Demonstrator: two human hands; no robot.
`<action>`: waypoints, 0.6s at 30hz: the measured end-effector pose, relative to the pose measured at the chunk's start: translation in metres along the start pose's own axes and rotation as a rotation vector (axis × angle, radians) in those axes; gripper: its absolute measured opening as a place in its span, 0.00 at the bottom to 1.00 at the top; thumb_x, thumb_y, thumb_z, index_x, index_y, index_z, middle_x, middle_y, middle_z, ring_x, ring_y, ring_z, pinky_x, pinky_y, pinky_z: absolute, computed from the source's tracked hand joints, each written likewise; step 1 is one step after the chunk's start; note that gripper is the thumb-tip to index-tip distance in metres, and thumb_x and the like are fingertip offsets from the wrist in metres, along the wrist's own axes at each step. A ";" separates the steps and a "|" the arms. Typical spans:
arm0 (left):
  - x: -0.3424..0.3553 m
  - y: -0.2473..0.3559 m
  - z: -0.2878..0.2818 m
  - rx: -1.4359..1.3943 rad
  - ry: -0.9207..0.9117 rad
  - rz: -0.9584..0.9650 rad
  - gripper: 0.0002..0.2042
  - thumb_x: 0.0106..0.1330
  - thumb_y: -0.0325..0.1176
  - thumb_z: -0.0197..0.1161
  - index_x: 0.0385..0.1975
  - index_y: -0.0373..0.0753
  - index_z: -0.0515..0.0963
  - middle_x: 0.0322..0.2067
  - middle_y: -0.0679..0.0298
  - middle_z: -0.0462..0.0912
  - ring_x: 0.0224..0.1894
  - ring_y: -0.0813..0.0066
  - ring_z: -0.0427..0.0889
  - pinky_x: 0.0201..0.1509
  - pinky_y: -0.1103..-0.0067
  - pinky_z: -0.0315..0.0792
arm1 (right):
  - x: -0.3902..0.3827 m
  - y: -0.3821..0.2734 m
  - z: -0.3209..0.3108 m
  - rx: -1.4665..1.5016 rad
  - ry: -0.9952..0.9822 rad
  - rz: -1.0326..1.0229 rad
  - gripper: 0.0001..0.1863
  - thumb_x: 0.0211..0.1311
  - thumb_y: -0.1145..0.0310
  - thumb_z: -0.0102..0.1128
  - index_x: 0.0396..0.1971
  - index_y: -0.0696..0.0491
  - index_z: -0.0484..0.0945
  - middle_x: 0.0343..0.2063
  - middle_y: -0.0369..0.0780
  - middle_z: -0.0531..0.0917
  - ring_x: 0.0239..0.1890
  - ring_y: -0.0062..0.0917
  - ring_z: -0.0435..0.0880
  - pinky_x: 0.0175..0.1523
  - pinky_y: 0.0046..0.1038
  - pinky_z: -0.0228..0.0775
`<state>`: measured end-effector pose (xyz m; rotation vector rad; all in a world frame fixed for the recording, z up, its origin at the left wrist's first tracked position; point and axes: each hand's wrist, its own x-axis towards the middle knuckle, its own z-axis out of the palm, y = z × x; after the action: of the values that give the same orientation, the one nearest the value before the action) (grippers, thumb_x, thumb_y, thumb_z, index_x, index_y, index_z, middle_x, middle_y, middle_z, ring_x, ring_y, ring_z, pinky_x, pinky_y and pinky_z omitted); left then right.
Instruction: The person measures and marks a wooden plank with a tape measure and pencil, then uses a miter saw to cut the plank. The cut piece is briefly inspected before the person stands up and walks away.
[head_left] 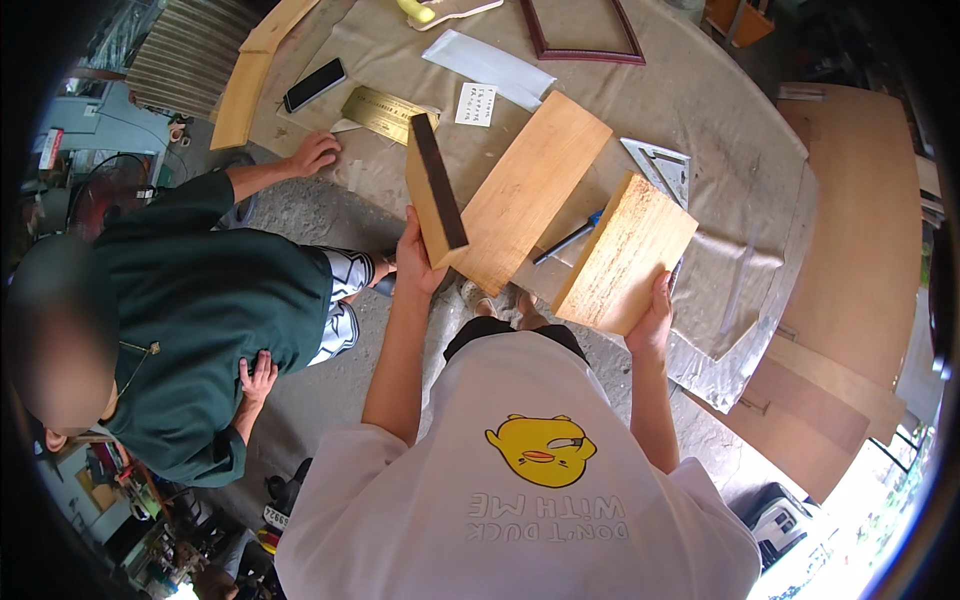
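My left hand [414,258] is closed on a wooden board [432,195], tilted so that its dark long edge faces up. In my right hand [652,318] is a second, wider wooden board [630,255] with a rough, mottled grain, gripped by its near right corner. Between the two, a longer smooth plank [535,190] lies on the covered table [740,140], its near end jutting over the edge. A dark pen-like tool with a blue end [568,238] sits between that plank and the right board. Behind the right board, a metal set square [660,168] is partly hidden.
At my left stands another person [200,340], one hand [316,153] on the table edge. On the table are a phone [315,85], a brass-coloured plate [390,113], a paper note [475,104], a white strip [488,68] and a dark red frame [582,30]. Large wooden panels [860,250] stand right.
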<state>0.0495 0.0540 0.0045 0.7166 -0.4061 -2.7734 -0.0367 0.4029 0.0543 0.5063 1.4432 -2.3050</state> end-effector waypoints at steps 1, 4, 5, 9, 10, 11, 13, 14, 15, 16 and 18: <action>-0.003 0.003 -0.001 -0.014 -0.115 -0.004 0.20 0.77 0.51 0.47 0.51 0.38 0.72 0.40 0.62 0.77 0.37 0.72 0.80 0.35 0.74 0.80 | -0.004 0.000 0.003 -0.007 -0.008 -0.005 0.31 0.74 0.48 0.49 0.69 0.51 0.61 0.60 0.39 0.74 0.61 0.29 0.75 0.65 0.34 0.68; -0.016 0.010 0.011 0.013 -0.187 0.029 0.20 0.76 0.52 0.49 0.47 0.38 0.72 0.33 0.65 0.71 0.29 0.73 0.75 0.29 0.76 0.78 | -0.013 0.006 0.013 -0.026 0.002 0.021 0.31 0.74 0.48 0.50 0.67 0.54 0.64 0.59 0.40 0.75 0.60 0.29 0.75 0.64 0.34 0.68; -0.019 0.013 0.018 0.032 -0.172 0.043 0.20 0.76 0.52 0.49 0.47 0.38 0.72 0.32 0.66 0.71 0.29 0.74 0.75 0.29 0.76 0.78 | -0.014 0.010 0.014 -0.026 0.005 0.031 0.32 0.74 0.47 0.49 0.66 0.55 0.64 0.59 0.41 0.75 0.60 0.29 0.75 0.64 0.33 0.68; -0.035 0.027 0.037 0.091 -0.138 0.087 0.22 0.76 0.53 0.49 0.50 0.38 0.73 0.35 0.66 0.75 0.30 0.73 0.76 0.30 0.77 0.79 | -0.019 0.026 0.021 -0.087 0.010 0.056 0.32 0.74 0.47 0.48 0.66 0.57 0.65 0.59 0.41 0.76 0.59 0.29 0.76 0.63 0.33 0.69; -0.040 0.031 0.042 0.100 -0.134 0.089 0.23 0.76 0.53 0.48 0.52 0.38 0.73 0.37 0.65 0.77 0.31 0.73 0.78 0.31 0.77 0.80 | -0.019 0.030 0.026 -0.115 0.011 0.055 0.33 0.75 0.47 0.48 0.66 0.58 0.65 0.59 0.41 0.76 0.59 0.29 0.76 0.63 0.33 0.68; -0.044 0.035 0.046 0.109 -0.131 0.089 0.23 0.76 0.53 0.48 0.54 0.38 0.73 0.39 0.64 0.78 0.33 0.73 0.79 0.32 0.78 0.80 | -0.018 0.035 0.029 -0.142 0.030 0.059 0.31 0.75 0.48 0.47 0.65 0.59 0.66 0.58 0.41 0.76 0.59 0.28 0.76 0.62 0.32 0.69; -0.053 0.040 0.050 0.116 -0.176 0.080 0.25 0.76 0.54 0.46 0.57 0.39 0.73 0.43 0.62 0.81 0.38 0.71 0.82 0.35 0.76 0.82 | -0.014 0.046 0.037 -0.197 0.067 0.059 0.29 0.77 0.51 0.46 0.63 0.60 0.68 0.56 0.42 0.78 0.57 0.27 0.77 0.61 0.30 0.70; -0.055 0.041 0.050 0.120 -0.199 0.075 0.26 0.76 0.54 0.45 0.59 0.40 0.72 0.46 0.61 0.82 0.41 0.70 0.84 0.37 0.75 0.82 | -0.012 0.053 0.041 -0.225 0.083 0.069 0.28 0.78 0.52 0.45 0.63 0.61 0.69 0.56 0.42 0.78 0.57 0.26 0.77 0.60 0.30 0.70; -0.056 0.044 0.042 0.119 -0.217 0.085 0.26 0.77 0.55 0.45 0.59 0.39 0.72 0.47 0.60 0.82 0.43 0.68 0.84 0.40 0.74 0.82 | -0.006 0.064 0.045 -0.234 0.051 0.078 0.27 0.78 0.53 0.44 0.62 0.61 0.69 0.56 0.42 0.78 0.57 0.26 0.78 0.60 0.29 0.70; -0.054 0.046 0.036 0.118 -0.235 0.081 0.27 0.77 0.55 0.44 0.60 0.39 0.72 0.48 0.59 0.82 0.45 0.66 0.84 0.43 0.72 0.82 | 0.003 0.075 0.044 -0.239 0.033 0.087 0.26 0.78 0.54 0.44 0.62 0.60 0.70 0.55 0.41 0.78 0.56 0.26 0.78 0.60 0.29 0.71; -0.053 0.049 0.026 0.105 -0.246 0.079 0.27 0.77 0.55 0.42 0.61 0.39 0.71 0.51 0.58 0.82 0.49 0.64 0.84 0.48 0.69 0.81 | 0.023 0.099 0.048 -0.202 -0.024 0.079 0.23 0.79 0.55 0.43 0.56 0.59 0.74 0.49 0.39 0.81 0.50 0.23 0.80 0.54 0.27 0.73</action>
<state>0.0892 0.0299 0.0654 0.3713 -0.6173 -2.7888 -0.0124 0.3167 -0.0138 0.4652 1.5930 -2.0691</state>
